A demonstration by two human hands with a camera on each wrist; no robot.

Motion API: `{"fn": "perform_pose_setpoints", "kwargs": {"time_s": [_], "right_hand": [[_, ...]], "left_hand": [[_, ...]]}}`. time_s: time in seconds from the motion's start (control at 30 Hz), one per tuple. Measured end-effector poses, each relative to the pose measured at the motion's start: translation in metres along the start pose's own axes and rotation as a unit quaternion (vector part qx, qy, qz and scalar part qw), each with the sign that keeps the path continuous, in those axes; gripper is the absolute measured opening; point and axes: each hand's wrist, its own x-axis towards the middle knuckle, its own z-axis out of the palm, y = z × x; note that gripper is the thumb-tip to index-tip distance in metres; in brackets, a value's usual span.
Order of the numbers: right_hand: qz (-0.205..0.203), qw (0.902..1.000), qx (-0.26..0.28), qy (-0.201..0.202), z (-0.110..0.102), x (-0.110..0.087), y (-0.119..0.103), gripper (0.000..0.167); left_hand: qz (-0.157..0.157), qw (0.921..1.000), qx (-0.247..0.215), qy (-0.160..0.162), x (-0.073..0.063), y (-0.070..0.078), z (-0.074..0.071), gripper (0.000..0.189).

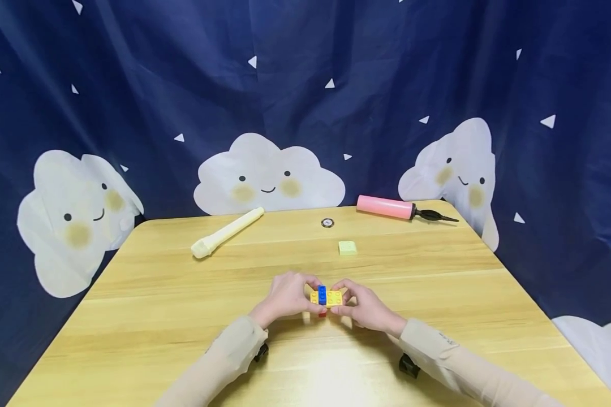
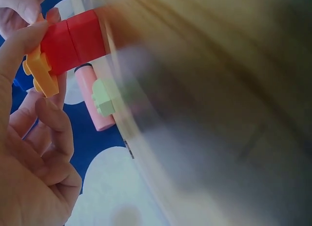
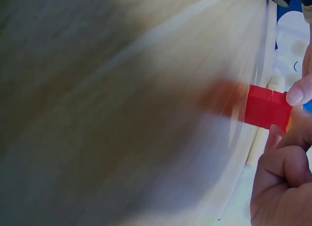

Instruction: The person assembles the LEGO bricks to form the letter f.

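Observation:
A small toy-brick stack is held between two hands near the middle of the table. Its long yellow brick (image 1: 333,298) lies crosswise, with a blue brick (image 1: 322,293) on top. Under it, two red bricks (image 2: 78,39) form a column whose lower end is close over the tabletop. My left hand (image 1: 289,295) pinches the yellow brick's left end between thumb and fingers. At the other end, my right hand (image 1: 368,309) grips the same brick with thumb and fingertips. The right wrist view shows fingertips right at the red column's top.
Beyond the hands lies a pale green brick (image 1: 347,248). A round chip (image 1: 328,223) sits farther back on the wooden table (image 1: 147,316). A cream microphone-shaped stick (image 1: 229,232) is at back left, a pink hand pump (image 1: 387,207) at back right. Behind hangs a blue cloud-patterned curtain (image 1: 295,107).

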Motion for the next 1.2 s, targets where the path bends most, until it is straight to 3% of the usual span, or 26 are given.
{"fn": "perform_pose_setpoints", "kwargs": {"time_s": [0.17, 0.33, 0.43, 0.6, 0.97, 1.2], "right_hand": [[0.016, 0.9998, -0.013, 0.001, -0.007, 0.005, 0.006, 0.057], [0.032, 0.9994, -0.008, -0.007, -0.016, 0.011, 0.016, 0.063], [0.044, 0.9988, -0.014, -0.012, -0.022, 0.015, 0.022, 0.062], [0.064, 0.9965, -0.052, 0.013, -0.032, 0.027, 0.026, 0.06], [0.056, 0.989, -0.107, 0.085, -0.061, 0.068, 0.031, 0.052], [0.063, 0.9866, -0.115, 0.096, -0.073, 0.084, 0.033, 0.049]], "left_hand": [[-0.013, 0.9998, -0.012, -0.004, 0.0, 0.0, 0.0, 0.048], [-0.018, 0.9997, -0.015, -0.001, -0.002, 0.0, 0.0, 0.048], [-0.022, 0.9997, -0.012, -0.001, -0.002, 0.0, 0.0, 0.048], [-0.027, 0.9996, -0.011, -0.003, -0.003, 0.001, 0.0, 0.048], [-0.04, 0.9991, -0.015, -0.006, -0.004, 0.003, -0.001, 0.046], [-0.043, 0.999, -0.01, -0.008, -0.004, 0.004, -0.001, 0.047]]}}
